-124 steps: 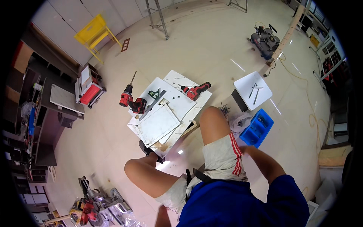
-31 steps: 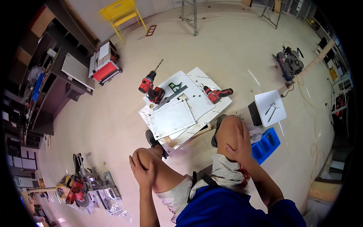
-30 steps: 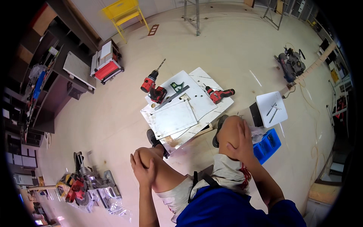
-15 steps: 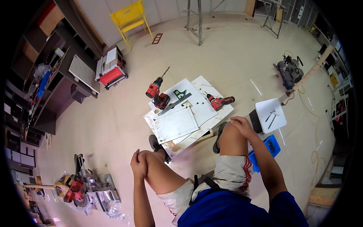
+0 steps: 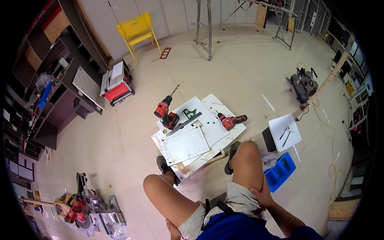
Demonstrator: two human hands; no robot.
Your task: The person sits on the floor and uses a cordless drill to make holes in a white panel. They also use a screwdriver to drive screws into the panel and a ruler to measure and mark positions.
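My right hand rests against the outer side of my right thigh near the shorts' hem, its fingers partly behind the leg. Low in the picture, my left hand lies along the outside of my left thigh, partly cut off by the lower edge. Neither hand holds anything. Between my feet and beyond are stacked white boards with pencil-like lines. A red-and-black cordless drill with a long bit stands upright on them. A smaller red drill lies at their right, and a green-headed square lies beside a metal rule.
Right of my knee stands a white-topped stool carrying thin rods, with a blue compartment tray nearer. A miter saw sits at the lower left. Farther off are a compressor, a yellow chair and a red-fronted tool cart.
Both hands have slid back from my knees along the thighs toward my hips. The view has tilted slightly, so the boards and tools appear lower. The drills and boards have stayed put.
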